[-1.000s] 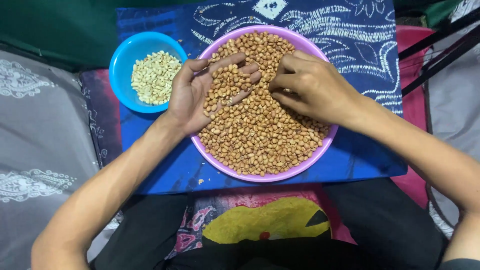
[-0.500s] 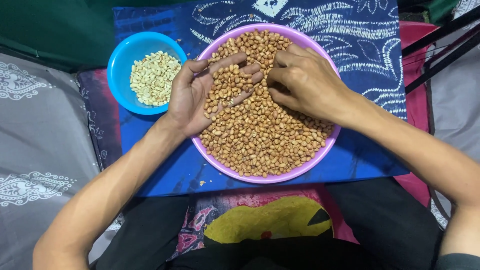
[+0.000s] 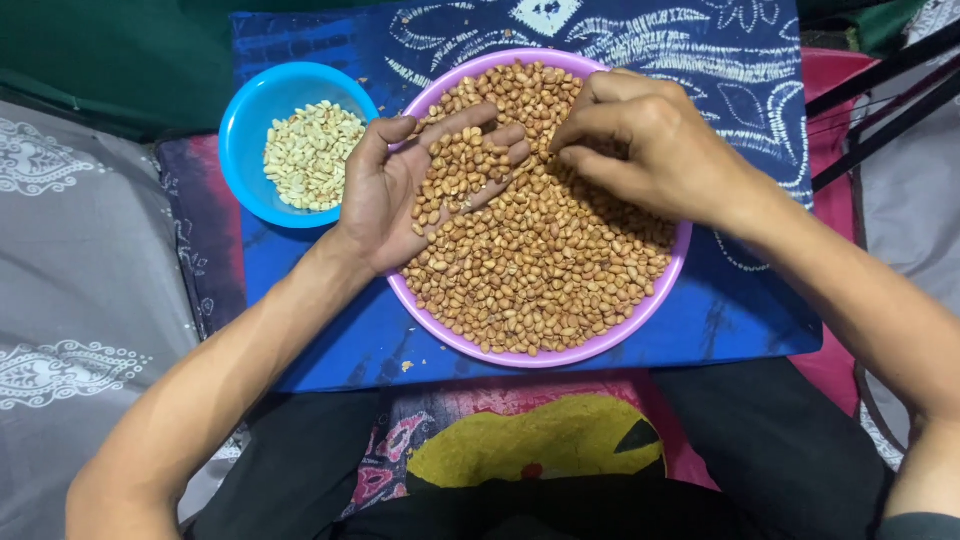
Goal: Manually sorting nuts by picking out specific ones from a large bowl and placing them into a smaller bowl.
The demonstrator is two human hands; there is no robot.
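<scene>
Fingers (image 3: pixel 470 130) of the left hand (image 3: pixel 400 195) lie spread and nearly flat, palm up, cupping a small heap of brown peanuts (image 3: pixel 455 175) without closing on them. They point away from the person and to the right, across the left rim of the purple bowl (image 3: pixel 668 275), so the hand's long axis runs diagonally from the wrist at the lower left to the fingertips at the upper right. Opposite it, the right hand (image 3: pixel 665 150) hovers palm down over the far half of the bowl, its thumb and forefinger pinched together at the tips of the left fingers; whether a nut sits in the pinch I cannot tell. Brown peanuts fill the purple bowl, which stands on a desk covered with a blue patterned cloth (image 3: pixel 700 70). Just beside the bowl, on its left, a smaller blue bowl (image 3: pixel 250 110) holds pale skinned peanuts (image 3: pixel 308 152). Both forearms reach in from the lower corners over a dark lap and a cloth with a yellow shape (image 3: pixel 520 445).
</scene>
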